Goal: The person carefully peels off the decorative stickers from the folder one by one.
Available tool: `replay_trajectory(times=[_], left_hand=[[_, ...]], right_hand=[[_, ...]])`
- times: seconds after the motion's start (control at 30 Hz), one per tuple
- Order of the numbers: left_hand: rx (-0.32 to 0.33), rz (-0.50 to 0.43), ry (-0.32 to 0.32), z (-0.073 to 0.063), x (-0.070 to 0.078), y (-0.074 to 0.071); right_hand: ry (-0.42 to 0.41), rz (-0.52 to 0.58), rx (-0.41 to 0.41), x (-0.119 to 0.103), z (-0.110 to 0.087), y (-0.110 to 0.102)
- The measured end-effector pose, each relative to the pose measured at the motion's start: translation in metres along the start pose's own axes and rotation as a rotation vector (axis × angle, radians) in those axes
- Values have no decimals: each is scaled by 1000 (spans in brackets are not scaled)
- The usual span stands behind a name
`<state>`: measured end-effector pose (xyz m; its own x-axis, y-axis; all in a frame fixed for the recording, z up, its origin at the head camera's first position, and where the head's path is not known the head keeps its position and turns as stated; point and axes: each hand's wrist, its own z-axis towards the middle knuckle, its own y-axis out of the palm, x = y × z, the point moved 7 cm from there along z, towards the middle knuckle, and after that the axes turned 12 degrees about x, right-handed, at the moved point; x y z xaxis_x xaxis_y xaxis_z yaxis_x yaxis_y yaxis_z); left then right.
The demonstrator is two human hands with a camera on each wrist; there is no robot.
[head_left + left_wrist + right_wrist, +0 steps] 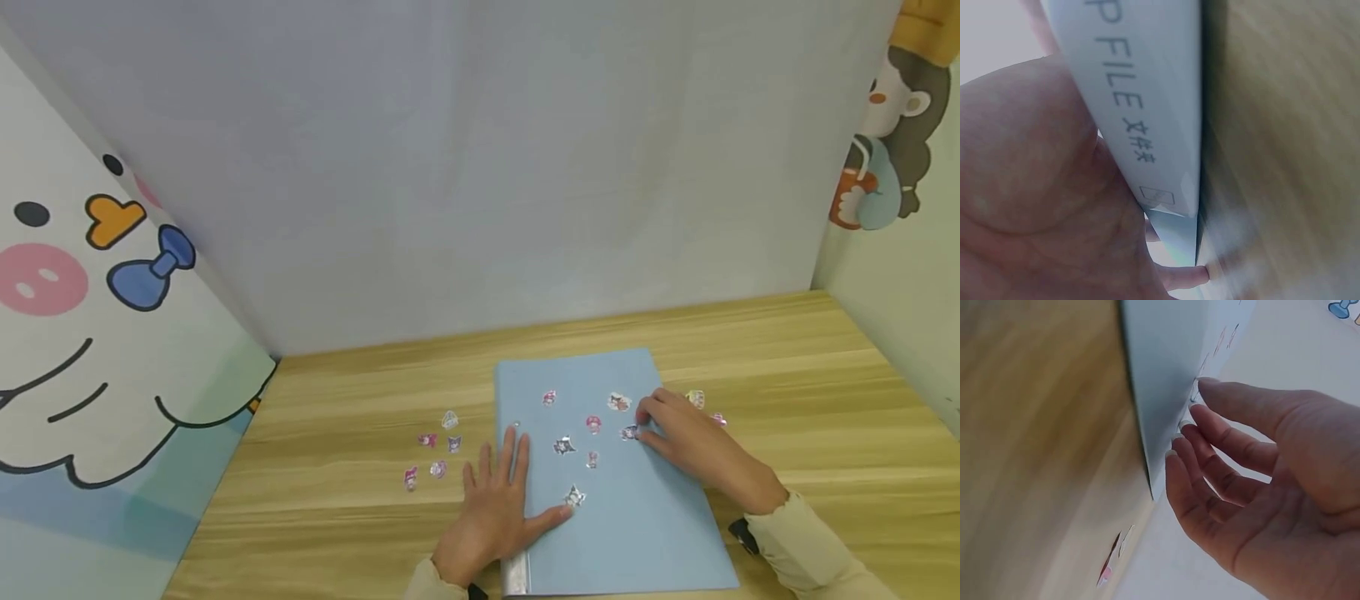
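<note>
A light blue file folder (630, 533) lies on the table, its pale spine (1141, 112) on the left. My left hand (495, 508) rests with spread fingers across the spine side, the thumb near a star-shaped sticker (575, 496). Over the folder's right half, my right hand (690, 442) pinches a small dark purple cartoon sticker (628, 432) at the cover between thumb and index finger. In the right wrist view its fingertips (1202, 384) meet at the cover surface. Several other cartoon stickers (564, 445) are scattered over the cover.
On the wooden table (337, 500), several loose stickers (427, 440) lie left of the folder. Another sticker (696, 399) and a pink one (719, 419) lie beyond its right edge. A pale curtain-like backdrop (480, 183) stands behind, with cartoon-printed panels at both sides.
</note>
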<state>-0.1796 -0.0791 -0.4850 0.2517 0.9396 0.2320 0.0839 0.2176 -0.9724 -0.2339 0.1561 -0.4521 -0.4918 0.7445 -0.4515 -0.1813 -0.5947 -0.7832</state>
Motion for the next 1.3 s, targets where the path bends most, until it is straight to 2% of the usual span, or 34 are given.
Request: replay_trajectory(times=[0.5,0.73,1.13,1.3], left_hand=[[2,15,-6,-2,1,-1],[12,10,1,0,1,-1],[8,6,-2,2,1,0],[5,7,-3,2,1,-1]], right_hand=[[100,77,-10,2,8,8],[135,74,3,5,11,8],[143,108,-15,10,12,7],[146,112,-49,11,10,10]])
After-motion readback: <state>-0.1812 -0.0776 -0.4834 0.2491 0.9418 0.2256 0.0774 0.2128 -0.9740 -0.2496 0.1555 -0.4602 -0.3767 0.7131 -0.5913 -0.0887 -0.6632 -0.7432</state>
